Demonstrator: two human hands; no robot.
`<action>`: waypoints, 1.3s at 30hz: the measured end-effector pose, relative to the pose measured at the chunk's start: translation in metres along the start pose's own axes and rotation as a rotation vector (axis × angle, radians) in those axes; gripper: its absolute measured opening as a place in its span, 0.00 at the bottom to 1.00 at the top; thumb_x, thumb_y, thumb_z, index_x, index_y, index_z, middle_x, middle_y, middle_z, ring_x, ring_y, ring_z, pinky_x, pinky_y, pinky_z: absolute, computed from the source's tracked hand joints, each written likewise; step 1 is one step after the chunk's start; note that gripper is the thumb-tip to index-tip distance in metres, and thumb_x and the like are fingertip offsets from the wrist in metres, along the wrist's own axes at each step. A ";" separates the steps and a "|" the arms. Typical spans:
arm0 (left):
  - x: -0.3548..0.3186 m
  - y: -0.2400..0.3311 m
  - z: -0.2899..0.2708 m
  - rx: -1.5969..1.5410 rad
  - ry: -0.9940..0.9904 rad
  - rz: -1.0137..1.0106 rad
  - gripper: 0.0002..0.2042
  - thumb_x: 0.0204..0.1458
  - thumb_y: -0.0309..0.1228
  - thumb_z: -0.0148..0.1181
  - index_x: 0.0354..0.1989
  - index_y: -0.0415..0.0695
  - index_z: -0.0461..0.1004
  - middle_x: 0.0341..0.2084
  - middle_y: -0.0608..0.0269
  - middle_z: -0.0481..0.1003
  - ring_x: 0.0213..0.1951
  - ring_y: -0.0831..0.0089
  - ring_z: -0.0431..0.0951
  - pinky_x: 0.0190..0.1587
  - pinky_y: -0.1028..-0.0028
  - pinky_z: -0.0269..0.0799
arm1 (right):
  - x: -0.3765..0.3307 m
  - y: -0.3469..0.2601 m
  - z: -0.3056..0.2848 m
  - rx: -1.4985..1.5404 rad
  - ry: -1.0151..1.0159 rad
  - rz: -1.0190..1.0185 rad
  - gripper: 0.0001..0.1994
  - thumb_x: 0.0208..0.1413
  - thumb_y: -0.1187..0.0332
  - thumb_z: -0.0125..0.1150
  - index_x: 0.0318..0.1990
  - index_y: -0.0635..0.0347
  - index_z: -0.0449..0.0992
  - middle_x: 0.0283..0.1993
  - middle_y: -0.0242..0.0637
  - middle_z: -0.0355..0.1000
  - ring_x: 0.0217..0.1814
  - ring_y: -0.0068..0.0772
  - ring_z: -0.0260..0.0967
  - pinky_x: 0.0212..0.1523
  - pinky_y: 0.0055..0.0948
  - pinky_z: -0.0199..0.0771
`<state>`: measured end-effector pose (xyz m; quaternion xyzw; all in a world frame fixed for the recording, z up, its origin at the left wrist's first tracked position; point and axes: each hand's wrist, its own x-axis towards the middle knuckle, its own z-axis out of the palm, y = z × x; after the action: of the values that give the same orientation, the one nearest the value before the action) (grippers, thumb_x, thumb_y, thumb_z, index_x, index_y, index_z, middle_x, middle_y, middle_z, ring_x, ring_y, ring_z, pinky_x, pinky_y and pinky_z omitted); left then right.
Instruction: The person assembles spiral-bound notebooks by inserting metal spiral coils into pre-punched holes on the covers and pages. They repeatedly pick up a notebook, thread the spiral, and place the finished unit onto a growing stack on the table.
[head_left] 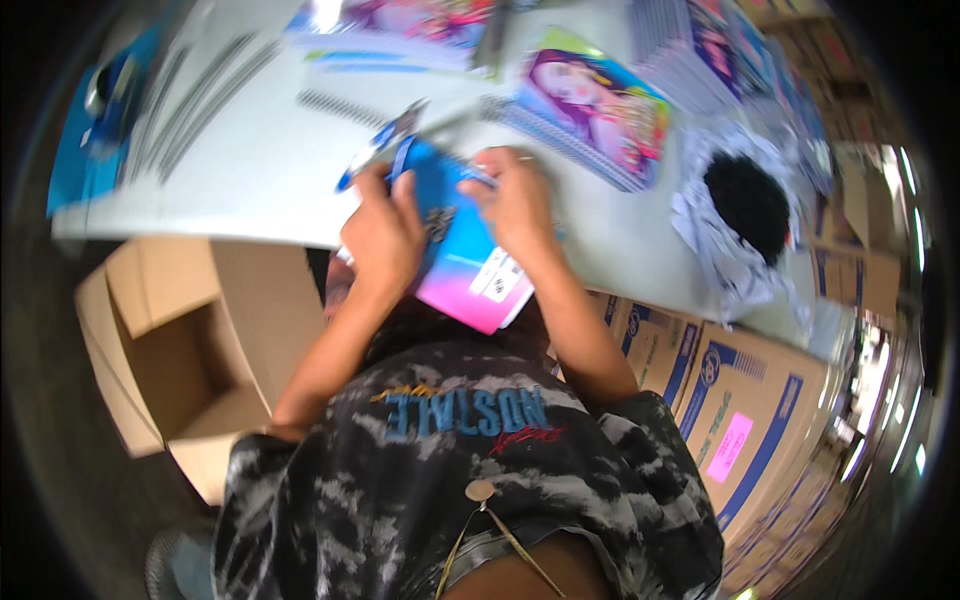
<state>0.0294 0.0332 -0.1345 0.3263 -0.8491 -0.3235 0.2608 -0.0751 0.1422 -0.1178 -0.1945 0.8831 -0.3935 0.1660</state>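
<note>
A blue-and-pink notebook with a white barcode label is tilted in front of me at the table's near edge. My left hand grips its left side, thumb up near the top. At the top right edge, the fingers of my right hand pinch the notebook by its bound edge. A blurred metal hand tool with blue handles, like pliers, shows just beyond my left fingers; whether they touch it I cannot tell. A loose spiral wire lies behind it.
More spiral wires lie at the left on the white table. Colourful notebooks are behind and right, beside a black fuzzy bundle on crumpled white plastic. An open cardboard box stands lower left; closed cartons lower right.
</note>
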 end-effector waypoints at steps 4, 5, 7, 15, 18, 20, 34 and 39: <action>0.001 0.005 -0.003 0.027 -0.038 -0.076 0.14 0.59 0.38 0.43 0.46 0.40 0.61 0.28 0.45 0.74 0.29 0.47 0.75 0.31 0.59 0.68 | 0.004 -0.005 -0.001 -0.308 0.064 -0.209 0.13 0.38 0.65 0.68 0.33 0.57 0.75 0.36 0.44 0.69 0.42 0.45 0.66 0.47 0.41 0.62; -0.001 0.001 0.000 0.031 0.022 -0.018 0.14 0.59 0.38 0.43 0.45 0.40 0.61 0.30 0.44 0.74 0.30 0.47 0.75 0.32 0.59 0.68 | 0.001 -0.007 -0.003 -0.284 0.137 -0.256 0.12 0.39 0.66 0.67 0.33 0.56 0.75 0.37 0.44 0.67 0.43 0.46 0.64 0.48 0.41 0.59; -0.002 0.002 0.000 0.018 0.033 0.010 0.15 0.59 0.38 0.42 0.46 0.39 0.61 0.32 0.43 0.73 0.31 0.47 0.75 0.33 0.59 0.68 | 0.000 -0.011 -0.002 -0.252 0.118 -0.263 0.11 0.39 0.68 0.66 0.32 0.57 0.74 0.34 0.44 0.69 0.41 0.47 0.65 0.45 0.42 0.60; 0.001 0.010 0.001 0.066 0.015 0.032 0.13 0.59 0.37 0.42 0.45 0.40 0.60 0.30 0.45 0.74 0.29 0.46 0.74 0.29 0.57 0.67 | -0.017 -0.002 0.008 -0.399 0.209 -0.320 0.09 0.44 0.67 0.62 0.33 0.60 0.75 0.37 0.41 0.69 0.42 0.42 0.64 0.43 0.40 0.63; 0.000 0.004 0.003 0.099 0.062 0.071 0.12 0.59 0.36 0.43 0.45 0.41 0.59 0.28 0.45 0.74 0.27 0.46 0.74 0.27 0.56 0.66 | -0.018 -0.008 0.004 -0.331 0.162 -0.332 0.11 0.42 0.68 0.63 0.34 0.62 0.74 0.38 0.40 0.68 0.42 0.41 0.64 0.42 0.40 0.62; 0.000 0.002 0.005 0.116 0.074 0.078 0.13 0.58 0.35 0.45 0.45 0.40 0.60 0.26 0.46 0.74 0.25 0.46 0.74 0.25 0.55 0.65 | -0.020 -0.010 0.007 -0.354 0.212 -0.348 0.11 0.42 0.68 0.64 0.33 0.62 0.73 0.38 0.40 0.68 0.43 0.42 0.64 0.42 0.39 0.61; -0.002 0.010 0.008 0.111 0.137 0.051 0.13 0.57 0.35 0.46 0.45 0.40 0.60 0.27 0.46 0.74 0.26 0.45 0.74 0.26 0.55 0.65 | -0.002 -0.018 0.019 -0.524 0.218 -0.481 0.07 0.43 0.72 0.60 0.28 0.66 0.72 0.35 0.42 0.66 0.38 0.42 0.65 0.40 0.36 0.63; 0.000 0.010 -0.001 0.020 0.116 -0.052 0.13 0.57 0.33 0.47 0.46 0.38 0.62 0.32 0.42 0.73 0.31 0.48 0.75 0.32 0.60 0.68 | 0.008 -0.005 0.017 -0.306 0.216 -0.494 0.05 0.44 0.72 0.59 0.29 0.61 0.72 0.34 0.38 0.66 0.38 0.40 0.65 0.40 0.36 0.62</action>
<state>0.0262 0.0386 -0.1264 0.3689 -0.8270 -0.3022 0.2977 -0.0734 0.1245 -0.1257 -0.3830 0.8706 -0.3028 -0.0608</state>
